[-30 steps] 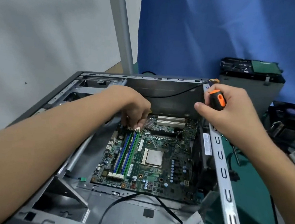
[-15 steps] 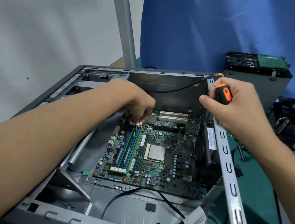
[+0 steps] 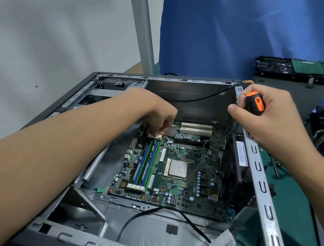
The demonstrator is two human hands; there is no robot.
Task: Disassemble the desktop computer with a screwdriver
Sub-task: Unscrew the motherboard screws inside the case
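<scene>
One open desktop case lies on its side beneath both hands, its right rail passing directly under the right hand. Beyond that hand, well apart, stands a grey drive cage. Spread below and between the two hands, the green motherboard sits flat in the case floor. The left hand reaches down into the case with its fingers curled, their tips meeting the far end of the memory modules; whether they pinch or merely press there cannot be told. The right hand is wrapped firmly round the screwdriver, whose black-and-orange handle sticks up out of the fist above the rail. Between both hands and nearer the person lies the processor.
</scene>
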